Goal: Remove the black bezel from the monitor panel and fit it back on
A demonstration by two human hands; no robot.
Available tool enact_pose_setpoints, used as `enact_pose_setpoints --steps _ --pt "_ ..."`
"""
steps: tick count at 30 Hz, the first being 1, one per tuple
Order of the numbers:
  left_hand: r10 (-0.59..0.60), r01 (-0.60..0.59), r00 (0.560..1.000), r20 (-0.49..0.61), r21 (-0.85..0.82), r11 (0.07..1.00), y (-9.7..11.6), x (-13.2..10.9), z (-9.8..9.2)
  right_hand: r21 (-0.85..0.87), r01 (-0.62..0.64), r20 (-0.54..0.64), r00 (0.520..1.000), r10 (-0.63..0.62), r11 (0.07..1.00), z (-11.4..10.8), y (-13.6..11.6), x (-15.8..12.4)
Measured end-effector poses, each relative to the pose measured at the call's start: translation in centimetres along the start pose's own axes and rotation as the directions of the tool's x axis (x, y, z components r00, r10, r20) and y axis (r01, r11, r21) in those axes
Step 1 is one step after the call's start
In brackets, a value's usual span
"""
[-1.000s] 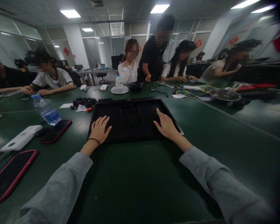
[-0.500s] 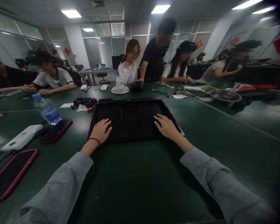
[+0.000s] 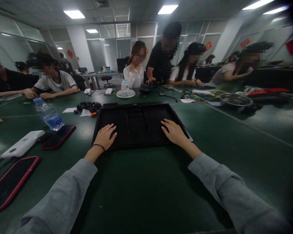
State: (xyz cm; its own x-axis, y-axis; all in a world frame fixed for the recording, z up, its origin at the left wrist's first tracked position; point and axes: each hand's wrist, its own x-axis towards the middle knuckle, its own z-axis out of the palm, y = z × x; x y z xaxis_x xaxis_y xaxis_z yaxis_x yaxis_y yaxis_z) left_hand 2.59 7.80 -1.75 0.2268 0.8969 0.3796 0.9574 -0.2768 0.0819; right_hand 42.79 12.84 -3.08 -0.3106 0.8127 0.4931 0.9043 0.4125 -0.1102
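A wide, shallow black tray-like panel with a raised rim lies flat on the green table. Two thin dark strips run down its middle from the far edge. My left hand rests palm down over its near left corner, fingers stretched out and a dark band round the wrist. Over the right side of the panel lies my right hand, fingers spread and pointing inward. Neither hand grips anything.
Left of the panel are a water bottle, a phone, a white power bank and a red-cased phone. Beyond it stand a white fan and tangled black cables. A metal bowl sits far right. Several people surround the table.
My hands and the black panel have stayed put. Across the table, a standing person in black has shifted the dark case to the right and lifted a hand slightly.
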Motion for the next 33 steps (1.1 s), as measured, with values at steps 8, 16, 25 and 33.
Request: enact_pose_setpoints --steps 8,16,25,33 --pt "-0.014 0.037 0.971 -0.238 0.092 0.995 1.3 -0.7 -0.9 -0.065 -0.027 -0.153 0.988 0.017 0.997 -0.6 -1.0 -0.2" --pt "0.034 -0.034 0.999 0.009 -0.005 0.999 0.2 0.1 -0.2 -0.017 -0.023 -0.238 0.971 0.018 1.0 -0.8 -1.3 -0.3" --pt "0.002 0.006 0.991 -0.135 0.055 0.998 0.8 -0.3 -0.6 -0.002 0.03 -0.01 0.999 -0.03 1.0 -1.0 -0.8 0.0" --pt "0.013 -0.012 0.991 -0.13 0.01 1.0 0.5 -0.2 -0.5 0.078 -0.019 -0.058 0.998 0.024 0.997 -1.0 -1.1 -0.1"
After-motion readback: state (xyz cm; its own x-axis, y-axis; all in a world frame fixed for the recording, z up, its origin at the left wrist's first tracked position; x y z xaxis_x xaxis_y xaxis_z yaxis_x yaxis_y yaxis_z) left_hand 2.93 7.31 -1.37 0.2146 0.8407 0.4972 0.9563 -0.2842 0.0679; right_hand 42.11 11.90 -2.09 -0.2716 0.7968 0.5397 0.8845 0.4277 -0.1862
